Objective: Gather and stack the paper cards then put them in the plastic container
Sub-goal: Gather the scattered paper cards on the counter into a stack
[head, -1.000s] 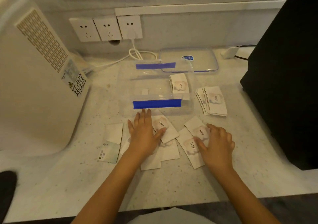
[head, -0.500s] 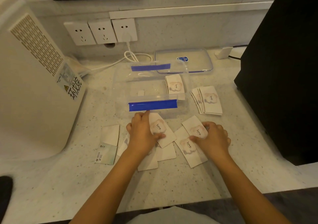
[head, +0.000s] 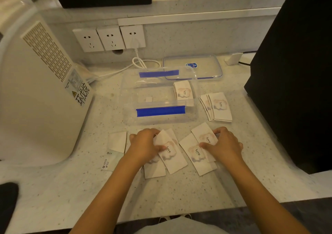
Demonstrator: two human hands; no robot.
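White paper cards printed "love" lie scattered on the counter in front of the clear plastic container [head: 125, 97], which has blue clips. My left hand [head: 143, 146] pinches a "love" card [head: 172, 154] and lifts its far edge off a small overlapping pile. Fingers curled, my right hand [head: 224, 146] grips two overlapping cards [head: 195, 151]. A stack of cards [head: 183, 90] sits inside the container at its right end. Another fanned stack [head: 218, 107] lies just right of the container. Two blank-side cards [head: 117, 141] lie left of my left hand.
The container's clear lid [head: 206, 66] lies behind it. A large white appliance [head: 36, 90] stands at the left, a big black object [head: 296, 72] at the right. Wall sockets [head: 109, 38] and a white cable [head: 140, 63] are at the back. The counter's front edge is near me.
My left hand went from lying flat on the cards to curling and lifting one card's edge. My right hand closed its fingers on the two right-hand cards.
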